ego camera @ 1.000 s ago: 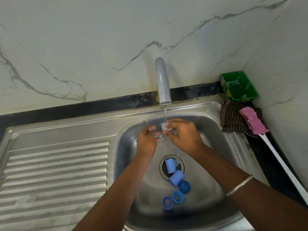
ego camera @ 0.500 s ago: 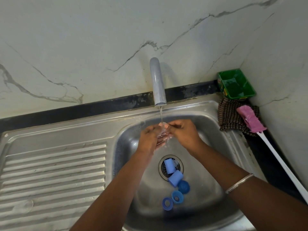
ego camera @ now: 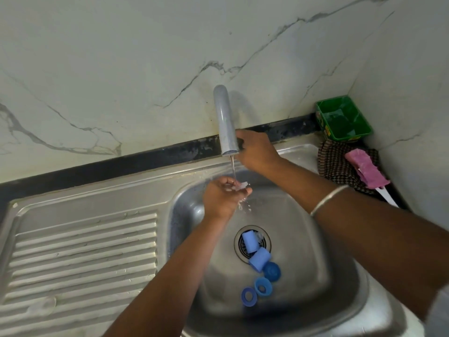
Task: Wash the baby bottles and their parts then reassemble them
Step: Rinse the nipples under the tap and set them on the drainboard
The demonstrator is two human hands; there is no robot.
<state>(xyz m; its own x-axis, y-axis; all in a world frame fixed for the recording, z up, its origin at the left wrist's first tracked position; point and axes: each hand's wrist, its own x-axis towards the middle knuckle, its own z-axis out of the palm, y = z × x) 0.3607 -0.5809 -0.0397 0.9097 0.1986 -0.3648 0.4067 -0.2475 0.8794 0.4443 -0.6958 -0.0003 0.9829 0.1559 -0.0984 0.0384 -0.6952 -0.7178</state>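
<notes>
Head view: left hand [ego camera: 222, 197] cupped under the tap [ego camera: 225, 121] stream, fingers curled round a small clear teat [ego camera: 240, 185]; right hand [ego camera: 257, 149] behind spout, finger state can't tell.

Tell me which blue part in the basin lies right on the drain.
The light blue cap farthest from the camera lies on the drain strainer. The second light blue cap only overlaps its edge; the other three lie nearer the camera.

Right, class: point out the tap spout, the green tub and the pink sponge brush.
tap spout [ego camera: 225, 122], head view, middle of the grey tube.
green tub [ego camera: 328, 131], head view, its front wall by the yellow label.
pink sponge brush [ego camera: 365, 170], head view, middle of the pink sponge head.
</notes>
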